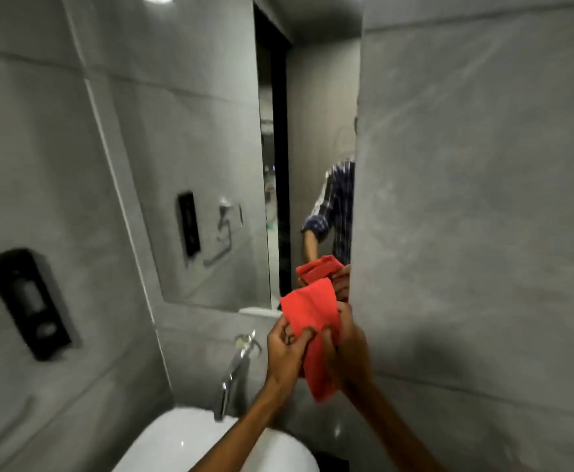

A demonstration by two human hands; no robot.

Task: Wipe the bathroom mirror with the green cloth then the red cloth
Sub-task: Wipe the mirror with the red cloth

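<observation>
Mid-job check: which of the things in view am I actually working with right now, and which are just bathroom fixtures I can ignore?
In use:
red cloth, gripped by both the left hand and the right hand
mirror, on the wall just ahead

Ignore:
tap
white basin
black dispenser on the left wall

The green cloth is not in view.
</observation>
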